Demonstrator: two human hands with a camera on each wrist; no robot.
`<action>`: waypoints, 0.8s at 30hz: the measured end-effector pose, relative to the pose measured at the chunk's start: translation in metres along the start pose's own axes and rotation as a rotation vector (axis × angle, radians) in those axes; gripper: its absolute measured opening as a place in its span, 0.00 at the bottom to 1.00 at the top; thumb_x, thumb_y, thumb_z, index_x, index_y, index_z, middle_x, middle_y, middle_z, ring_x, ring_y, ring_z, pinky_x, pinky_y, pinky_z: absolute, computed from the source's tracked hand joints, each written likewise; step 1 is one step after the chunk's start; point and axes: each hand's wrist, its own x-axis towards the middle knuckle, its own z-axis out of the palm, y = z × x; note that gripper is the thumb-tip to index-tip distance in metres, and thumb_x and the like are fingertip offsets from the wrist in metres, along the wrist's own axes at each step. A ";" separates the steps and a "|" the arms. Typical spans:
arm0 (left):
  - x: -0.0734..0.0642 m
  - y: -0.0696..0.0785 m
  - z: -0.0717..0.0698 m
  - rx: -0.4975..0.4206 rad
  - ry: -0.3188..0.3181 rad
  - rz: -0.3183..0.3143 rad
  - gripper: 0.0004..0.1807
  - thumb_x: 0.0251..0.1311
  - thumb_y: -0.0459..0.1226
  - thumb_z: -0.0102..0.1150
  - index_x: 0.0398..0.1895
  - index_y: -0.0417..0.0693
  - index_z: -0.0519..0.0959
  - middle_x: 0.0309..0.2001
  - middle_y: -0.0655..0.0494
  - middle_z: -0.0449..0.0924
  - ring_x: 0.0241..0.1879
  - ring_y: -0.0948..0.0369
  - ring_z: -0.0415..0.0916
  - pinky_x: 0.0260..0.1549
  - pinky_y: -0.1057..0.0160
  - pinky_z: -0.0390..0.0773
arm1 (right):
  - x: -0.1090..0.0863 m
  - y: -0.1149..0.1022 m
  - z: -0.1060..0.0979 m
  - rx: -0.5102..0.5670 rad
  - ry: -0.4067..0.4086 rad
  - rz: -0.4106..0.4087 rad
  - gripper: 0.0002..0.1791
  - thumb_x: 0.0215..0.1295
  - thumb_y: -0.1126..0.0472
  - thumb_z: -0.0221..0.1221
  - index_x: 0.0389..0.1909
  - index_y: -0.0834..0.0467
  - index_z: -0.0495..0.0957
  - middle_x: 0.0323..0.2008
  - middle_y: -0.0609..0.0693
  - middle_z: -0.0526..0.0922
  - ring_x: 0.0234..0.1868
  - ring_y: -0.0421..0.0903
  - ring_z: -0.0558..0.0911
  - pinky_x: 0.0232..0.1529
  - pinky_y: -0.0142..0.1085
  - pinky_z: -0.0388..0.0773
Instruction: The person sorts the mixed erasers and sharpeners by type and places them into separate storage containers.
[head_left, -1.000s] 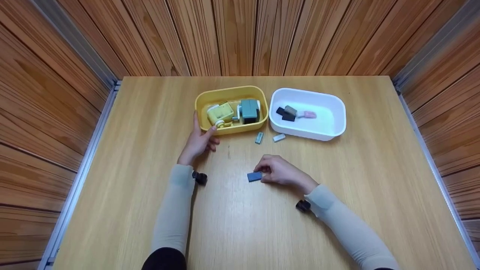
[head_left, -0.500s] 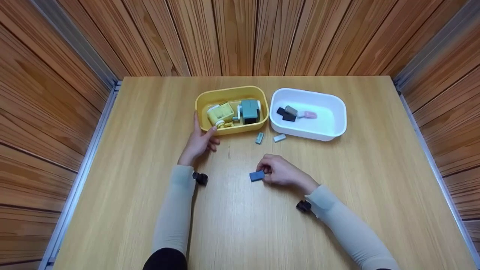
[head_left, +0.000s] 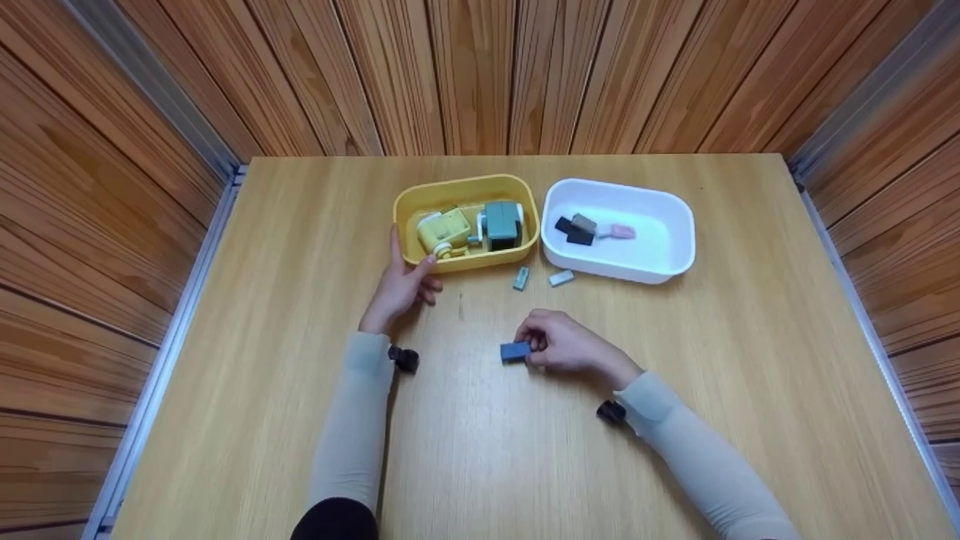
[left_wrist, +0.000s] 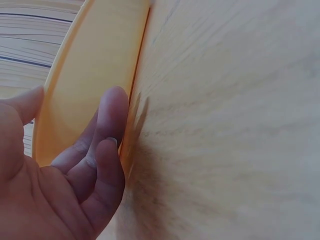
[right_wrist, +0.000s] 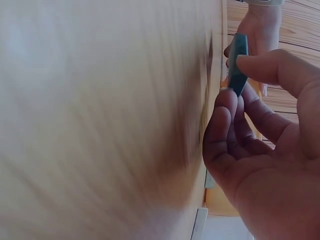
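My right hand (head_left: pixel 566 342) pinches a small blue rectangular eraser (head_left: pixel 514 352) over the middle of the table. In the right wrist view, the thumb presses one face of the dark-looking eraser (right_wrist: pixel 239 60), with the fingers behind and below it. My left hand (head_left: pixel 397 289) rests at the near left corner of a yellow bin (head_left: pixel 480 259), its index finger along the left side and its thumb at the front rim. In the left wrist view, the other fingers (left_wrist: pixel 111 117) bend against the bin's outer wall. Inside lie a yellow pencil sharpener (head_left: pixel 448 227) and a teal one (head_left: pixel 501 222) with a crank.
A white bin (head_left: pixel 667 259) stands right of the yellow one, with black pieces (head_left: pixel 579 236), a grey piece (head_left: pixel 583 222) and a pink-and-white piece (head_left: pixel 621 231) inside. In front of the bins lie a small teal block (head_left: pixel 521 278) and a white block (head_left: pixel 561 278).
The right hand has shifted slightly right with the eraser and turned it a little, so that its near side faces the camera more. The left hand stays at the yellow bin.
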 end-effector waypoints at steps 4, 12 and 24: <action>0.000 -0.001 0.000 -0.014 -0.004 0.007 0.52 0.70 0.53 0.56 0.76 0.79 0.23 0.37 0.35 0.83 0.27 0.45 0.81 0.31 0.50 0.85 | -0.001 0.000 -0.003 -0.003 0.007 -0.015 0.13 0.56 0.66 0.68 0.44 0.56 0.81 0.36 0.46 0.76 0.38 0.44 0.76 0.40 0.38 0.76; 0.001 -0.002 -0.002 -0.032 -0.028 -0.007 0.53 0.70 0.53 0.56 0.75 0.79 0.21 0.40 0.32 0.82 0.32 0.38 0.81 0.35 0.44 0.84 | -0.001 0.000 -0.010 -0.004 0.030 -0.039 0.14 0.56 0.66 0.67 0.44 0.57 0.81 0.36 0.47 0.76 0.37 0.44 0.76 0.39 0.37 0.75; 0.003 -0.004 0.001 -0.012 0.004 0.035 0.53 0.70 0.52 0.55 0.76 0.76 0.22 0.36 0.34 0.83 0.26 0.43 0.82 0.27 0.49 0.84 | -0.003 -0.002 -0.023 0.003 0.059 -0.044 0.14 0.57 0.65 0.67 0.46 0.56 0.81 0.38 0.47 0.77 0.39 0.45 0.76 0.42 0.38 0.76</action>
